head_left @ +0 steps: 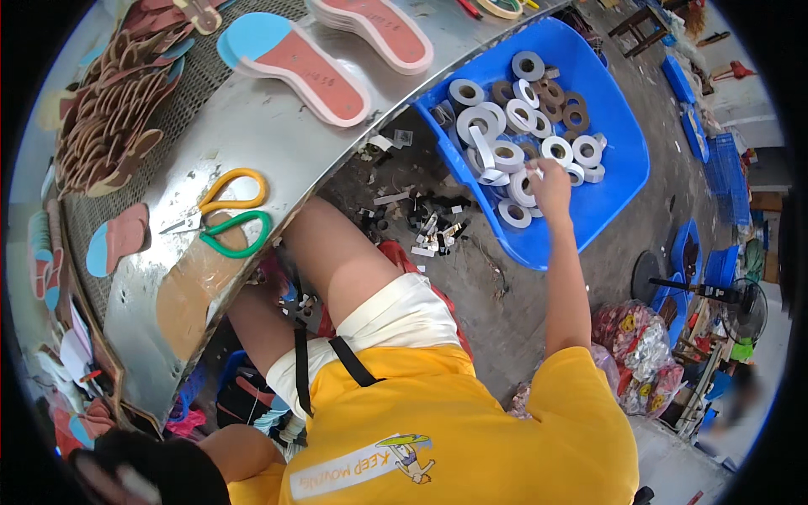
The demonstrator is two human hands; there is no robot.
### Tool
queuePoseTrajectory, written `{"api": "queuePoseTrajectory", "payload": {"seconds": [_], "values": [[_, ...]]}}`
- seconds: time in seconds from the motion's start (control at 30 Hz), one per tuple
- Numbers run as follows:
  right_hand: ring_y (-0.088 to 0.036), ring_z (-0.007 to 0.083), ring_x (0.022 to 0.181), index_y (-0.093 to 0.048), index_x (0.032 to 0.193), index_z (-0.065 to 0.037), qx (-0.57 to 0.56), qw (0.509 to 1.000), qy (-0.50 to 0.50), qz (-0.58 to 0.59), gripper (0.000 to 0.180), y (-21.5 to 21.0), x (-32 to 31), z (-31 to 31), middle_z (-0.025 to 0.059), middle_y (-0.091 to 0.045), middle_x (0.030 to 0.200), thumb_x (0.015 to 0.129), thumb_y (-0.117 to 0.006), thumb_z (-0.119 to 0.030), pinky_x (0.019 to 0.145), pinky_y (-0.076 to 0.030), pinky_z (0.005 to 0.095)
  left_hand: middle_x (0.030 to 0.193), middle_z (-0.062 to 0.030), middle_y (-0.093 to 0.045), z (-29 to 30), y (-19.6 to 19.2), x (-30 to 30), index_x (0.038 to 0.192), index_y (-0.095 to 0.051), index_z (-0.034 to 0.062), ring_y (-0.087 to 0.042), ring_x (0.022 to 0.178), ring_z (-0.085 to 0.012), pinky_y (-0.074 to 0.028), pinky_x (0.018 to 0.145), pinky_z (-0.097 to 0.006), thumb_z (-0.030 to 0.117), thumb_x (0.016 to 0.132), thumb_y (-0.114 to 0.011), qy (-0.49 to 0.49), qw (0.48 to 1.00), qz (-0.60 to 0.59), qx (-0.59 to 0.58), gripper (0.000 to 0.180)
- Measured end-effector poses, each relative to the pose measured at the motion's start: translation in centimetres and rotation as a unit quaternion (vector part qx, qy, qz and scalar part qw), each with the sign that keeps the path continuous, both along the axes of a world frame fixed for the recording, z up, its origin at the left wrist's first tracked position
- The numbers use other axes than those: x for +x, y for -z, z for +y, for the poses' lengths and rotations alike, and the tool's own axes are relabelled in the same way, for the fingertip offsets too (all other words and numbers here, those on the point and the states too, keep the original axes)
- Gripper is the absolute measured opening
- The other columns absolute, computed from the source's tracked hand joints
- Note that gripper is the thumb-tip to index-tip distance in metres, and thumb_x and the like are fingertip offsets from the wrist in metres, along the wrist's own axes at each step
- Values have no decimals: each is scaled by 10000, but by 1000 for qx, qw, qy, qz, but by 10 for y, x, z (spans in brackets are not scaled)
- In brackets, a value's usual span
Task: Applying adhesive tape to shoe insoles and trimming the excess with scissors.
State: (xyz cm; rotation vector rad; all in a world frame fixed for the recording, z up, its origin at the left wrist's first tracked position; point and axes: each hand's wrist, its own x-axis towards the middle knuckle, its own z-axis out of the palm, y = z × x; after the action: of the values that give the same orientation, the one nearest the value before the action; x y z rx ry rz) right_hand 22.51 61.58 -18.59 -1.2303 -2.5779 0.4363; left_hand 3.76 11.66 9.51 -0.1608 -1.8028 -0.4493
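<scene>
While you lean out to your right, your right hand (551,181) is down in the blue bin (619,181) on the floor, fingers curled onto a white tape roll (522,187) near the bin's near wall. Whether you've actually pinched it or are just touching it, I cannot tell; your knuckles cover the contact. That roll lies flat, hole facing up, so it has no real long axis to speak of. Around it sit more rolls, white ones (481,118) toward your side and brown ones (560,101) at the far end, most lying flat too, a few tipped on edge. A loose white strip (484,156) trails across the pile.

Your left hand isn't in sight, so its state is unknown.

Up on the metal table (252,126) to your left, two pairs of scissors lie touching, the yellow-handled pair (231,192) and the green-handled pair (237,234), blades pointing left. Pink shoe soles (295,67) with blue heels rest farther along the tabletop. Scraps (421,227) litter the floor between table and bin.
</scene>
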Motion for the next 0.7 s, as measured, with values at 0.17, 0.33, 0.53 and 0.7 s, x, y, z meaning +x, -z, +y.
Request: {"api": "queuePoseTrajectory", "payload": {"seconds": [0.17,0.33,0.53,0.7], "values": [[-500,348,1156,-662,1036,-110,111,978,-152,-85,410,44,-27,23,149,-555,1228,632,-724,-90,959,-438,430,785,-78,-495,-17,64,-26,888,-566,-17,-470,623,-176,-381,502,-275,350,859,-647,651,646,-346,198,377],[-588,324,993,-627,993,-37,-57,990,-130,-26,475,-9,7,86,144,-616,1070,559,-792,-136,867,-470,376,691,-55,-481,32,96,-6,842,-584,-24,-469,590,-152,-347,520,-251,348,866,-639,485,731,-440,190,376],[-612,248,791,-645,990,-16,-70,996,0,56,369,-60,41,96,105,-649,848,680,-752,-186,716,-467,351,729,-30,-554,34,127,-5,935,-604,-12,-472,612,-91,-343,543,-226,201,900,-599,417,689,-544,234,216],[-499,75,683,-656,990,-1,-271,951,39,144,256,-43,44,71,14,-570,759,779,-632,-144,574,-388,264,731,-25,-578,53,133,-2,950,-637,-9,-507,634,-78,-385,568,-200,99,886,-596,438,636,-604,199,132]]}}
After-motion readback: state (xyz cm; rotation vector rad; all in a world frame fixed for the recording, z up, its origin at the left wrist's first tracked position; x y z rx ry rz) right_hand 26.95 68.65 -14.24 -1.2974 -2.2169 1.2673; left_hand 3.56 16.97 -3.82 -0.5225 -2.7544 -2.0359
